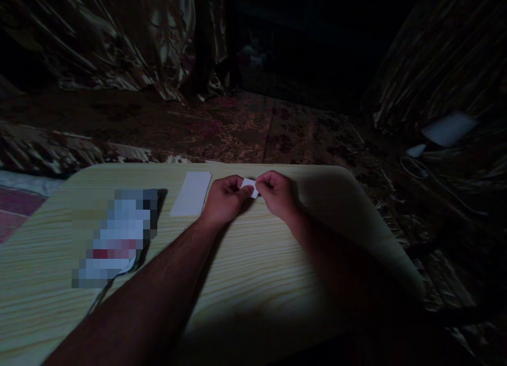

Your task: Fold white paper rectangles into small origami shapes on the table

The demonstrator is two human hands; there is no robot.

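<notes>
A small white piece of paper (248,184) is pinched between my two hands above the far part of the table. My left hand (226,198) grips it from the left, with the thumb lying over its face. At the paper's right edge, the fingertips of my right hand (276,191) are pressed together on it. Just left of my left hand lies a stack of white paper (191,193), flat on the wood. Whether the small piece is folded I cannot tell in this dim light.
A pale wood-grain table (253,281) with rounded corners is under my arms. On its left lies a blurred-out object (119,239) with a cable by its near end. Patterned cloth (237,125) is beyond the table. A white box-like thing (449,128) with a cord lies at right.
</notes>
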